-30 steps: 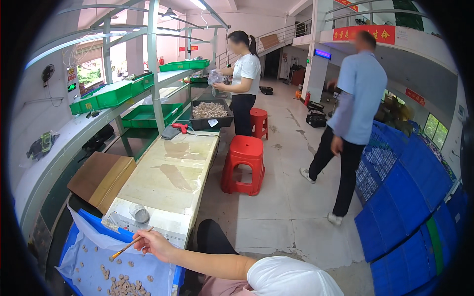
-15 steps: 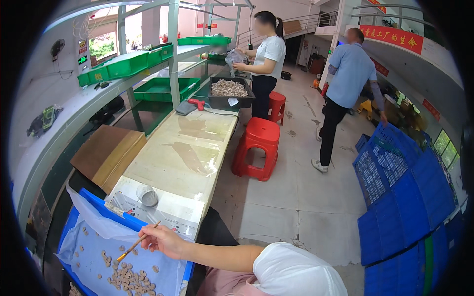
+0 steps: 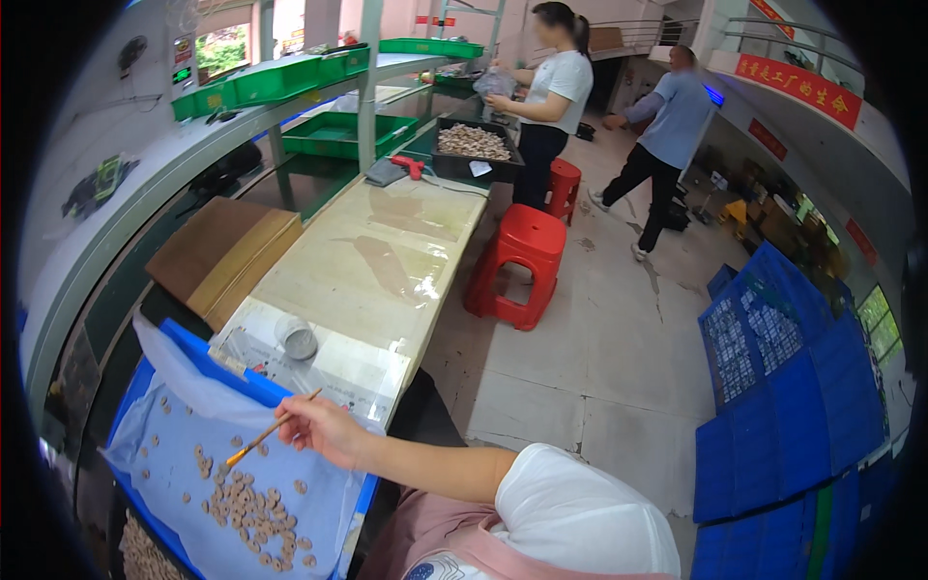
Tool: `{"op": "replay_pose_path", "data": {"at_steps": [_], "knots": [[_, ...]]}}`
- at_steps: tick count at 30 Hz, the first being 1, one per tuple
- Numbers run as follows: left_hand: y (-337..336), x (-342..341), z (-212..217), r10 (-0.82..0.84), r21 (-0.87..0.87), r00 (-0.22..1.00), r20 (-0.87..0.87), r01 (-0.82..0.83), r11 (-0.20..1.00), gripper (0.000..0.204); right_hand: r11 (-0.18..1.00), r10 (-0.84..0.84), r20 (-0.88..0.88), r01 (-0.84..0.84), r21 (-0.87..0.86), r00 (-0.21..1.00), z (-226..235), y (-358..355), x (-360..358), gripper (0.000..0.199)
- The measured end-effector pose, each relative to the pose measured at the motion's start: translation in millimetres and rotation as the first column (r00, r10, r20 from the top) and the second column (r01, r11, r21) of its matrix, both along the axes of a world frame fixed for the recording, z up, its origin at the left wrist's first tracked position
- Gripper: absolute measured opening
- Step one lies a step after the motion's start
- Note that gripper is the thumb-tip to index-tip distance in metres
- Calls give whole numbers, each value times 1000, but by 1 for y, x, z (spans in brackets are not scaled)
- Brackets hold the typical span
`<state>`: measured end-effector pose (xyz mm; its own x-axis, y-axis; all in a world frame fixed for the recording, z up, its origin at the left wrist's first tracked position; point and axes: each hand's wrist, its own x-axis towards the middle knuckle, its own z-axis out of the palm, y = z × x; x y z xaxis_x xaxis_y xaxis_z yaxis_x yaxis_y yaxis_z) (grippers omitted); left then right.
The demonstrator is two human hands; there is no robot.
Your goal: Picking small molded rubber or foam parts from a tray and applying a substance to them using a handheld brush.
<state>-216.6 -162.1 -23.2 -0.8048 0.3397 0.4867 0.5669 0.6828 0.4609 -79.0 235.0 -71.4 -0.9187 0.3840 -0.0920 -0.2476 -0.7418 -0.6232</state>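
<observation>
"Brush (image 3: 254,446) first: where do you have it?"

"I have it over the blue tray (image 3: 203,356), slanting, bristles down near the small brown rings (image 3: 259,530). I cannot tell whether the tip touches one."

"And the grip?"

"On my feed the right grip (image 3: 324,430) is closed around the shaft, fingers pinched together, near the tray corner beside the table (image 3: 338,275). The left grip is out of my view, so I cannot tell its state."

"How do the rings lie?"

"Loose on a pale sheet (image 3: 333,507) lining the tray: most bunched toward the lower edge, a few strewn along the left edge."

"Beyond the tray?"

"At the table's near edge I see a clear jar (image 3: 296,338); off the left edge, a brown cardboard box (image 3: 227,256); off the right edge, a red stool (image 3: 517,261). By the far edge lie a red gun-shaped tool (image 3: 410,166) and a black tray (image 3: 454,166) of pale pieces (image 3: 474,142), and beside them a co-worker (image 3: 564,82) in a white shirt holds a clear bag (image 3: 495,85)."
</observation>
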Motion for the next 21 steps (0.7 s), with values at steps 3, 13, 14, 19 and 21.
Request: {"op": "replay_pose_path", "data": {"at_steps": [3, 13, 14, 19, 21], "knots": [[-42, -22, -35, 69, -42, 994, 80, -66, 997, 16, 999, -21, 13, 20, 40, 1000, -1, -1, -5, 21], [-4, 16, -23, 33, 206, 994, 105, -54, 977, 11, 995, 4, -4, -4, 104, 1000, 7, 2, -1, 21], [-6, 15, -26, 33, 218, 995, 94, -53, 974, 11, 995, 8, -3, -8, 101, 1000, 9, 2, -2, 21], [-11, 15, -28, 29, 232, 987, 157, -65, 970, 11, 998, -8, -7, 8, 62, 1000, 6, 4, 2, 21], [-6, 19, -27, 39, 247, 984, 175, -83, 965, 11, 999, -2, -3, 2, 54, 1000, 6, 6, 4, 21]]}}
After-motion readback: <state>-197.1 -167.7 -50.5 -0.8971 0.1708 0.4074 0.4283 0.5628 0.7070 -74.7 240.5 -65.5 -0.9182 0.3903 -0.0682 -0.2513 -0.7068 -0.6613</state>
